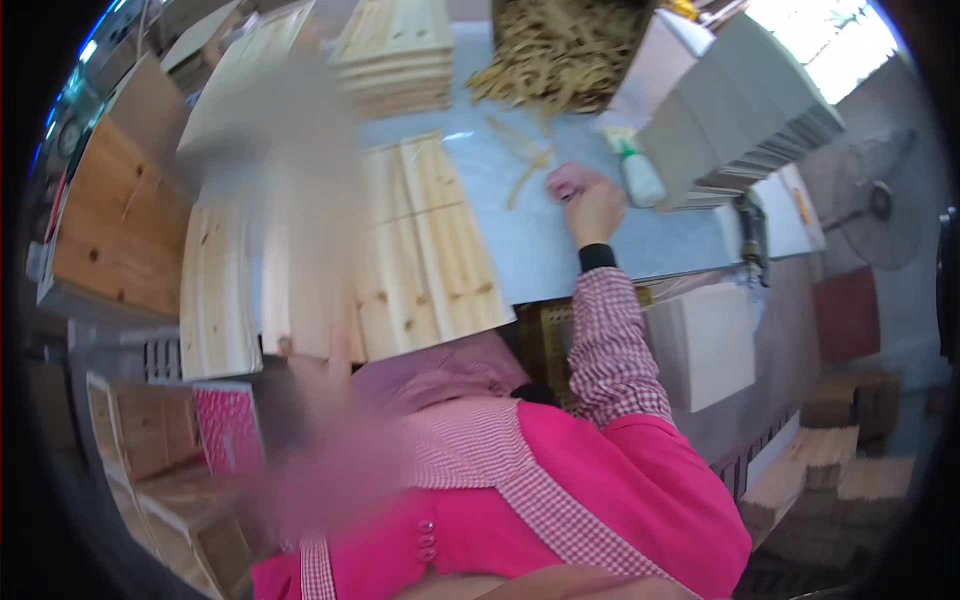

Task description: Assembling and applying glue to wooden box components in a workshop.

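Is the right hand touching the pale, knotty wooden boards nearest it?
Apart. In the head view, blue tabletop shows between the right hand and the pale, knotty wooden boards, with a thin, yellowish strip lying in the gap.

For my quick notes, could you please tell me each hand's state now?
Left hand: blurred at the edge of a wooden board; grip unclear.
Right hand: curled, pink material at its front; hold unclear.

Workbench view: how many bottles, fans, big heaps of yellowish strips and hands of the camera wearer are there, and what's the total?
Bottles: 1, the white bottle
Fans: 1, the fan
Heaps: 1, the yellowish strips
Wearer's hands: 2, the right hand and the blurred left hand
Total: 5
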`<move>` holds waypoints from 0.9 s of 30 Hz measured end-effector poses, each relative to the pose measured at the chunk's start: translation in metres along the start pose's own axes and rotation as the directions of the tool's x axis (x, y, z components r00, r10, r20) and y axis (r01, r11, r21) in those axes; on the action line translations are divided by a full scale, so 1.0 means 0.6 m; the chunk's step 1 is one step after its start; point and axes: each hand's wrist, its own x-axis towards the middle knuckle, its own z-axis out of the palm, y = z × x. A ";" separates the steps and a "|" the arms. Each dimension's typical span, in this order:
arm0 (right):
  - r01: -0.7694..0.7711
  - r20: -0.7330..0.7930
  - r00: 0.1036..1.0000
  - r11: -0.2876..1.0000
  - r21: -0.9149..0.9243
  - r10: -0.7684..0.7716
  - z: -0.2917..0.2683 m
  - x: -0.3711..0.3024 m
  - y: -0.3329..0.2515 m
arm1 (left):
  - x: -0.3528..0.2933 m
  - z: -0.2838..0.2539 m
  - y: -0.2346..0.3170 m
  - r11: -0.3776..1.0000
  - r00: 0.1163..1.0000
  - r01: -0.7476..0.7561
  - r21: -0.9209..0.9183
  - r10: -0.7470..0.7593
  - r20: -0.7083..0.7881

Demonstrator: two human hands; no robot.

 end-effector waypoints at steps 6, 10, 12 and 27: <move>-0.074 0.089 0.994 0.992 0.097 0.065 -0.006 0.010 -0.041 | 0.003 -0.040 0.007 0.966 0.991 0.088 0.244 -0.061 -0.116; 0.076 0.126 0.988 0.994 0.081 -0.086 -0.095 -0.015 -0.044 | -0.003 -0.030 -0.031 0.900 0.983 -0.087 0.428 0.146 -0.108; 0.239 0.008 0.971 0.970 -0.033 -0.239 -0.157 -0.013 -0.054 | 0.000 -0.013 -0.025 0.947 0.981 -0.149 0.286 0.177 -0.074; 0.301 0.137 0.953 0.890 -0.343 -0.269 -0.362 -0.332 0.136 | 0.010 -0.059 -0.056 0.945 0.981 -0.188 0.268 0.195 0.000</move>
